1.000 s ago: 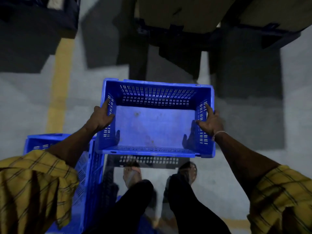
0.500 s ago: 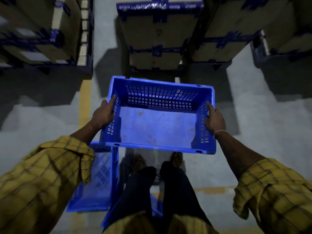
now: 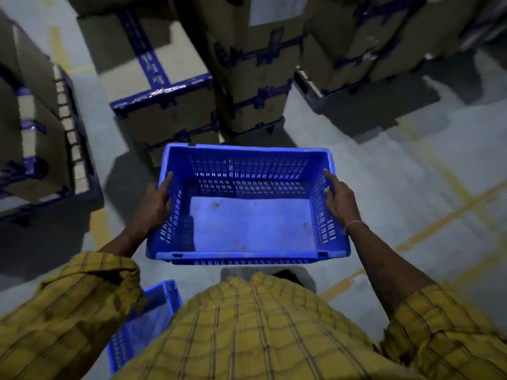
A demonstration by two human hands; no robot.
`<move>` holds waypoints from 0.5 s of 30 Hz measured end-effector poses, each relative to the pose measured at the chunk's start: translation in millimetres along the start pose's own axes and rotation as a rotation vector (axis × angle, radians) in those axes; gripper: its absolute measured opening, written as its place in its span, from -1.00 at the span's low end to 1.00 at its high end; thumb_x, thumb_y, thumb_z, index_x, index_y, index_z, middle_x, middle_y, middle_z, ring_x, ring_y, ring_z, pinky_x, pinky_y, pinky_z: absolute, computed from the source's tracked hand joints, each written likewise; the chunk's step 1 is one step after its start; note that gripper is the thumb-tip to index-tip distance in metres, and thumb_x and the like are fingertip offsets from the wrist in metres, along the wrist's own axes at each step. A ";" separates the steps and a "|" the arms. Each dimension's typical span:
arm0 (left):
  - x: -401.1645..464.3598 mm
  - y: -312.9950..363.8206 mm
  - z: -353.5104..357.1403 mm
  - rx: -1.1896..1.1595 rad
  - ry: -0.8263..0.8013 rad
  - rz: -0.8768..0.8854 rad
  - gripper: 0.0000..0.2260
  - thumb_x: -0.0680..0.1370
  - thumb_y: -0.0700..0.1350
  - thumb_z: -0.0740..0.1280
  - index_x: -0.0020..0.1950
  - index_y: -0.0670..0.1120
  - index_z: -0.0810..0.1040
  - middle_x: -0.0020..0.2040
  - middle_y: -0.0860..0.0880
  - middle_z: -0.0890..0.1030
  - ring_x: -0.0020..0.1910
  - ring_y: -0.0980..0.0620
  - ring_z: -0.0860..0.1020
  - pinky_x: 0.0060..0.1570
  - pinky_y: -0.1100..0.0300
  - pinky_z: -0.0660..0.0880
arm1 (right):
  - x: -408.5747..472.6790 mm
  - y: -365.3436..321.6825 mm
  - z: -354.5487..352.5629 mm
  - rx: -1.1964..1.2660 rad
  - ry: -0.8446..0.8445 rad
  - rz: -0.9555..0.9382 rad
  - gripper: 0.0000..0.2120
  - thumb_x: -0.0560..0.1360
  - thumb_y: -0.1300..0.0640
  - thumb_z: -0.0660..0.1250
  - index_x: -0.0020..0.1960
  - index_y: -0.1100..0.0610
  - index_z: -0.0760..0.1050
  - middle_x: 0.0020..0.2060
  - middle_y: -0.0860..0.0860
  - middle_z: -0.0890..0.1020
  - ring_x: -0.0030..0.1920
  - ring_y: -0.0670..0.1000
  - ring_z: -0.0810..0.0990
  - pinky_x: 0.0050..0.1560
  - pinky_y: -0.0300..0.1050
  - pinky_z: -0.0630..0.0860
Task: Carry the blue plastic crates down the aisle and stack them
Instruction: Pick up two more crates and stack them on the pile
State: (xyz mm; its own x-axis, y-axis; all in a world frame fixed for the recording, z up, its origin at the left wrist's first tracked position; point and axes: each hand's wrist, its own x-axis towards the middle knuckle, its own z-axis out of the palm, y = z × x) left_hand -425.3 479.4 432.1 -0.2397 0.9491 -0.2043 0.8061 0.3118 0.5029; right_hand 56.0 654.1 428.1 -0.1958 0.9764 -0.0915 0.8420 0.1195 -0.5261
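I hold an empty blue plastic crate (image 3: pixel 248 223) level in front of my waist, above the floor. My left hand (image 3: pixel 155 205) grips its left slotted wall, thumb along the rim. My right hand (image 3: pixel 340 200) grips the right wall the same way. A second blue crate (image 3: pixel 145 322) stands on the floor at my lower left, mostly hidden by my yellow checked sleeve and shirt.
Stacks of cardboard boxes (image 3: pixel 164 86) with blue tape stand close ahead on pallets. More boxes (image 3: pixel 30 127) line the left side and the far right (image 3: pixel 384 45). Grey floor with yellow lines (image 3: pixel 444 215) opens to the right.
The view has tilted up and the carried crate now sits higher against my body. The box stacks have come much closer. The floor crate has dropped back to my lower left.
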 end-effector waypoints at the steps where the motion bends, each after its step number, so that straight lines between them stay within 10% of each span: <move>1: 9.6 8.1 1.6 -0.004 -0.001 0.038 -0.36 0.58 -0.04 0.15 0.64 -0.02 0.03 0.12 -0.36 0.37 -0.01 -0.38 0.49 -0.02 -0.14 0.43 | -2.0 9.2 -6.7 0.016 0.015 0.022 -0.49 0.64 0.14 0.18 0.56 -0.07 0.22 0.03 0.22 0.56 0.02 0.24 0.57 0.12 0.15 0.52; 15: 154.3 224.3 69.2 0.077 -0.116 0.278 -0.32 0.57 -0.22 0.25 0.64 0.05 0.06 0.00 -0.17 0.34 -0.13 -0.29 0.50 -0.08 -0.09 0.48 | -16.2 179.8 -125.5 0.092 0.250 0.234 -0.52 0.65 0.17 0.21 0.55 0.00 0.28 0.03 0.26 0.57 -0.01 0.26 0.58 0.05 0.02 0.47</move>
State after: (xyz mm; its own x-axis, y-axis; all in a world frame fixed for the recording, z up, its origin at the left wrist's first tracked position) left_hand -244.0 692.7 455.3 0.0556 0.9847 -0.1650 0.8718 0.0327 0.4888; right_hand 273.7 682.4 441.1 0.1359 0.9906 -0.0153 0.7987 -0.1187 -0.5899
